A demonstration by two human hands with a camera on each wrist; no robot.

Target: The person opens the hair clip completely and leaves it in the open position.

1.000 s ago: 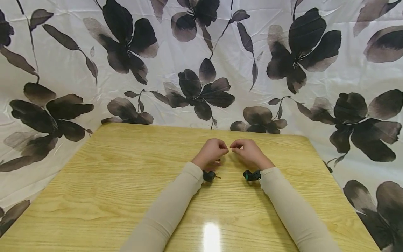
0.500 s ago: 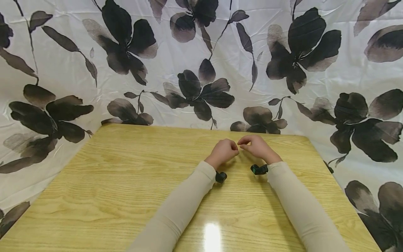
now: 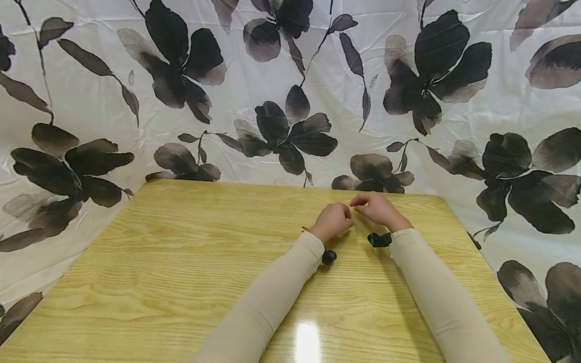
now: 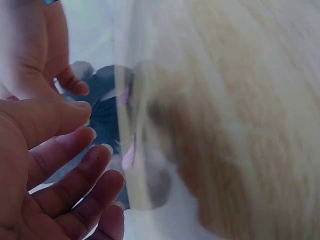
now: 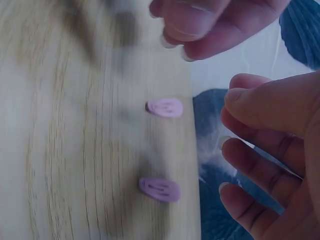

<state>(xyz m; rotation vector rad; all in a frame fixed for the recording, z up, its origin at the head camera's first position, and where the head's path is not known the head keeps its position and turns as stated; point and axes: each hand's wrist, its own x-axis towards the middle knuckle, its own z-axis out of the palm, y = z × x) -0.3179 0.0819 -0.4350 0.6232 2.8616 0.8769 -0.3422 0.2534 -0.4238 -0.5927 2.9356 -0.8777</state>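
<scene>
Floral cloth backs the wooden table [image 3: 181,262]; at its far edge lie 2 pink hair clips [image 5: 164,107] (untouched), within easy reach of left hand [image 3: 334,221] and right hand [image 3: 379,209], fingers loosely spread, holding nothing.

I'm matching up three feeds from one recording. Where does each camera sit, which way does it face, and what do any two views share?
Head: worn high, facing forward and down at the pale wooden table, both beige sleeves, left hand and right hand.
Left wrist: beside the left hand's fingers, facing the blurred table edge and floral cloth.
Right wrist: beside the right hand's fingers, facing two small pink hair clips near the table edge.
Shared: both wrist views show the table edge, the cloth and the other hand.
</scene>
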